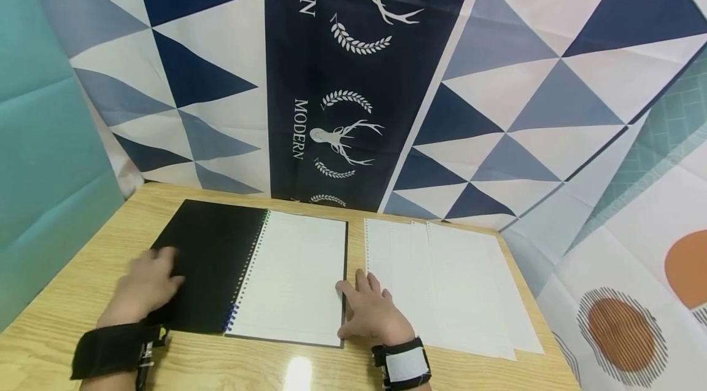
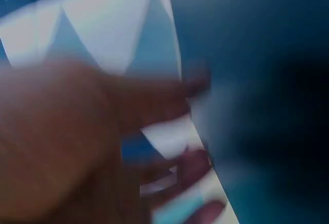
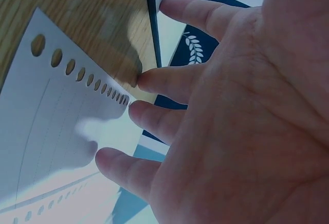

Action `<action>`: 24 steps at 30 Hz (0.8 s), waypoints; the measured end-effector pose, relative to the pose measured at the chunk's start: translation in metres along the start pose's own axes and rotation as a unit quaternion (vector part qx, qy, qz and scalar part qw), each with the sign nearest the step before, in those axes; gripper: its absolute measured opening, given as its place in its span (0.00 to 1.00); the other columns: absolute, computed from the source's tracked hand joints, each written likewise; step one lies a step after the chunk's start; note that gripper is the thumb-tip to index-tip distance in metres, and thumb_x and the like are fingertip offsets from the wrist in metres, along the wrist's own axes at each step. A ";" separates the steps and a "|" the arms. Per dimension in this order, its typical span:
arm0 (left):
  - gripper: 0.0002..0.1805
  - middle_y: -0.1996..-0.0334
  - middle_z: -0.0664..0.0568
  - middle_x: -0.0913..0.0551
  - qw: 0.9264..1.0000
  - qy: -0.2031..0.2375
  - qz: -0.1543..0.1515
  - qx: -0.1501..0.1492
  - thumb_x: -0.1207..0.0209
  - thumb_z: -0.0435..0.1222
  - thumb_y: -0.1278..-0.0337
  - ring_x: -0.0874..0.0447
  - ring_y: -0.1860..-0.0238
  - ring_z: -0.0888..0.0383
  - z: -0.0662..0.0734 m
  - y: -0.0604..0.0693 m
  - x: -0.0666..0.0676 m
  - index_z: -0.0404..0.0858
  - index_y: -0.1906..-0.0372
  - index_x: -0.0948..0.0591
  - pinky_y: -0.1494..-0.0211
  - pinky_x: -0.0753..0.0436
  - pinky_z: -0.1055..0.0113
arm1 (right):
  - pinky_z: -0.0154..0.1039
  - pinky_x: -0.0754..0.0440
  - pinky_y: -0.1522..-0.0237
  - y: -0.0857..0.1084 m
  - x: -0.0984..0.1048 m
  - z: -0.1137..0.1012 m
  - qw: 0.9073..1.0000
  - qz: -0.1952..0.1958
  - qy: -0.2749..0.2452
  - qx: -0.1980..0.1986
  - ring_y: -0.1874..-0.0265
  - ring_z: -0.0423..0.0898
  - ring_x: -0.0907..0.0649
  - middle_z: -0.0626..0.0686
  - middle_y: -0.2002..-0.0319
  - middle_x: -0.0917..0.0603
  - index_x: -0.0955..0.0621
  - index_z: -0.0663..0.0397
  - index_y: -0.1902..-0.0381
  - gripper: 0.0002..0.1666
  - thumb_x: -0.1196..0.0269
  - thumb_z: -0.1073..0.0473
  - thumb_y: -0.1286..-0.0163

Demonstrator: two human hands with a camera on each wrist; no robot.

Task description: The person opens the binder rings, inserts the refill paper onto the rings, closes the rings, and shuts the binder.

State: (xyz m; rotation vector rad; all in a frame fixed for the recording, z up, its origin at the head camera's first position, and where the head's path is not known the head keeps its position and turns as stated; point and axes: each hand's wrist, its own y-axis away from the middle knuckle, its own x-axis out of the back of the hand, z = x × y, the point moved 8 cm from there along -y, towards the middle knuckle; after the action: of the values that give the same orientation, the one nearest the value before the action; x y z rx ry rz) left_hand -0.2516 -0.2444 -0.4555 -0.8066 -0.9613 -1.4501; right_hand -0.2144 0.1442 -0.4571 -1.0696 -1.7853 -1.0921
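Fingers on your right hand (image 1: 377, 311) spread loose, gripping nothing, right by notebook's (image 1: 295, 280) right edge. White page lies left of them, long axis running away from you; right's nearer, tbh. Left hand (image 1: 145, 283) blurry, looks loose too, at black cover (image 1: 212, 262).

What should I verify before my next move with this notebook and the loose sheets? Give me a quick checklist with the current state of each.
1. Notebook lying open on the table: ok, black cover to the left, white page to the right.
2. Loose sheets apart from the notebook: ok, they lie to its right.
3. Punched edges of the sheets facing the notebook: ok.
4. Sheets squared into one stack: not ok, their edges are staggered.
5. Right hand free: ok, it grips nothing, fingers extended near the notebook's right edge.
6. Left hand touching the cover: cannot tell, it is blurred.
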 end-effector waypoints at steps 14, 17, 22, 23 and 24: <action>0.23 0.27 0.28 0.38 0.978 0.002 -0.156 -0.142 0.28 0.40 0.45 0.38 0.28 0.27 0.098 0.008 -0.042 0.46 0.44 0.21 0.38 0.30 0.28 | 0.78 0.43 0.33 0.002 -0.001 0.004 1.000 0.005 -0.004 -0.002 0.23 0.72 0.45 0.70 0.22 0.43 0.28 0.46 0.30 0.51 0.21 0.47 0.51; 0.14 0.29 0.27 0.34 0.975 0.003 -0.154 -0.161 0.29 0.37 0.44 0.30 0.34 0.31 0.102 0.010 -0.041 0.49 0.56 0.20 0.42 0.24 0.33 | 0.78 0.43 0.33 0.004 0.003 -0.001 1.000 0.016 0.014 0.001 0.24 0.73 0.44 0.70 0.23 0.42 0.27 0.50 0.32 0.49 0.20 0.48 0.51; 0.12 0.35 0.32 0.27 0.974 0.006 -0.138 -0.182 0.30 0.32 0.44 0.26 0.44 0.41 0.104 0.012 -0.039 0.49 0.69 0.22 0.50 0.22 0.45 | 0.70 0.34 0.32 0.006 0.011 -0.040 0.992 0.071 0.082 0.064 0.25 0.68 0.36 0.69 0.25 0.36 0.25 0.55 0.33 0.43 0.25 0.47 0.43; 0.12 0.37 0.34 0.25 0.974 0.005 -0.134 -0.182 0.30 0.32 0.44 0.26 0.45 0.42 0.104 0.012 -0.038 0.49 0.71 0.23 0.51 0.23 0.47 | 0.67 0.31 0.32 0.007 0.011 -0.054 0.988 0.085 0.092 0.093 0.26 0.65 0.33 0.67 0.26 0.33 0.25 0.55 0.33 0.41 0.27 0.47 0.41; 0.13 0.40 0.36 0.23 0.974 0.004 -0.132 -0.183 0.30 0.32 0.44 0.26 0.47 0.43 0.103 0.013 -0.038 0.49 0.72 0.23 0.52 0.24 0.49 | 0.63 0.28 0.32 0.008 0.009 -0.069 0.983 0.094 0.097 0.123 0.27 0.62 0.31 0.66 0.27 0.31 0.25 0.54 0.32 0.39 0.29 0.46 0.38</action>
State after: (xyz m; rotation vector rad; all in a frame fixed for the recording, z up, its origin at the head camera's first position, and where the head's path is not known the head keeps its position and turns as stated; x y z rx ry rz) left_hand -0.2398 -0.1350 -0.4440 -0.9643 -0.8262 -1.8964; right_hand -0.1982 0.0853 -0.4236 -0.9274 -1.5804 -0.8087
